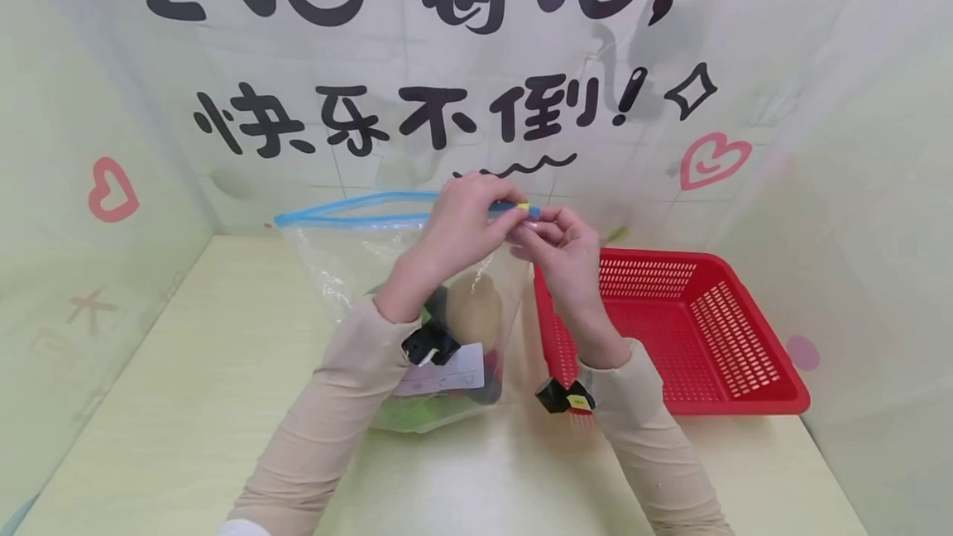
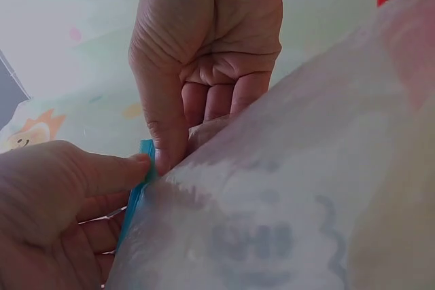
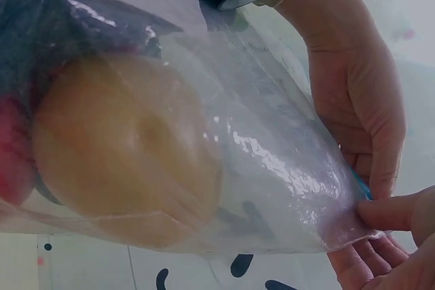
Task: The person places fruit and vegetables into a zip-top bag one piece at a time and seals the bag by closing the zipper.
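A clear zip bag (image 1: 320, 263) stands upright on the table, its blue zip strip (image 1: 313, 213) parted along the left stretch. Near the strip's right end, my left hand (image 1: 463, 217) pinches the zip beside a small yellow piece. The right hand (image 1: 569, 259) pinches the bag's right top corner between thumb and fingers, close to the left fingertips. Through the plastic show a round tan item (image 3: 129, 147), a red item (image 3: 12, 151), something dark and something green (image 1: 424, 413). A white slip (image 1: 454, 366) with marks is at the front of the bag.
A red plastic basket (image 1: 744, 404) with slotted walls sits on the pale table (image 1: 186, 437), to the right of the bag. Behind is a white printed sheet (image 1: 298, 172) with dark lettering; pale sheets also hang at both sides.
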`<state>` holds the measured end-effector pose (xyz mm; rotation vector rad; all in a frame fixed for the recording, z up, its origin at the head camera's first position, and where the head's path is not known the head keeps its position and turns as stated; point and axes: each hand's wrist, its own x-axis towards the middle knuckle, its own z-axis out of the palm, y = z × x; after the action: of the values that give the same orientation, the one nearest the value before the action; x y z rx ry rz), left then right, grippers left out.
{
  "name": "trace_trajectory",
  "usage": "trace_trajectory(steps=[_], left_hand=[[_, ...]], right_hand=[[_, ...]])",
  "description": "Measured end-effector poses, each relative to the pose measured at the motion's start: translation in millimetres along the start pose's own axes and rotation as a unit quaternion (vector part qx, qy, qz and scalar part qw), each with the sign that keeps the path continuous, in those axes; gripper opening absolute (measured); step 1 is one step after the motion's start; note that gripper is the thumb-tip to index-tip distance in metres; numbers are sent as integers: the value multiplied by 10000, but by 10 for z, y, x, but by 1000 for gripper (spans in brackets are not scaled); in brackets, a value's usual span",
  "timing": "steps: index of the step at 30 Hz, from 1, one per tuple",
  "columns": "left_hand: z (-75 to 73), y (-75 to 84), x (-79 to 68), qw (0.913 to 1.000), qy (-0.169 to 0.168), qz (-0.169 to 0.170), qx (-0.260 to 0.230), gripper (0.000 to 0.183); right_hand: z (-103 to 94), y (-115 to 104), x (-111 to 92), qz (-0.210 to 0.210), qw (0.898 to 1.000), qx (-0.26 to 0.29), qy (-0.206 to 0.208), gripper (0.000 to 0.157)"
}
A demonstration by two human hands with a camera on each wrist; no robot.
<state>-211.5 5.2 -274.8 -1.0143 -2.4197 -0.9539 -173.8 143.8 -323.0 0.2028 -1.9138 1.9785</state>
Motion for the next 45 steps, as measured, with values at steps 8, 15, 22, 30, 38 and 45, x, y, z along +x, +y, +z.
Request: trace_trajectory(steps=[8, 15, 22, 30, 38, 45], left_hand=[[16, -25, 3, 9992, 72, 146, -370, 10], [2, -24, -28, 9999, 26, 129, 51, 11], [-59, -68, -102, 9990, 5, 54, 447, 11], [-188, -274, -221, 9988, 172, 26, 467, 11], [-308, -378, -328, 9984, 418, 79, 371, 10], [-325, -389, -345, 9987, 397, 65, 320, 11]], right_hand=[[-15, 5, 6, 39, 10000, 7, 1, 20], [-44, 34, -20, -196, 9994, 268, 30, 19], [-52, 61, -33, -251, 9989, 392, 5, 15], [-89, 81, -34, -235, 9986, 478, 32, 16], [-90, 94, -29, -190, 9991, 376, 22, 14], [-97, 82, -39, -221, 9991, 364, -40, 13]])
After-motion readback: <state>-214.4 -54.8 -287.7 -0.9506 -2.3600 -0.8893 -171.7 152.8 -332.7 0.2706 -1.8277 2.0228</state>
